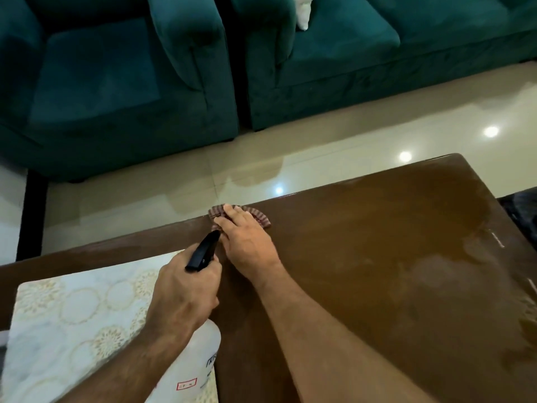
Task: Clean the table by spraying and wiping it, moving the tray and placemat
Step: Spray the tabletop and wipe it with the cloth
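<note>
My right hand (247,239) presses flat on a striped reddish cloth (261,218) at the far edge of the brown wooden table (392,271). My left hand (186,298) grips a spray bottle with a black nozzle (203,251) that points toward the cloth; the bottle's white body (207,353) shows below my wrist. A white placemat with gold circle patterns (78,324) lies on the left part of the table, partly under my left arm. The table's right side looks wet and streaky. No tray is in view.
Two teal sofas (116,82) stand beyond the table across a strip of glossy beige floor tiles (261,170). A white cushion (303,11) rests on the right sofa. Something dark sits past the table's right edge (523,210).
</note>
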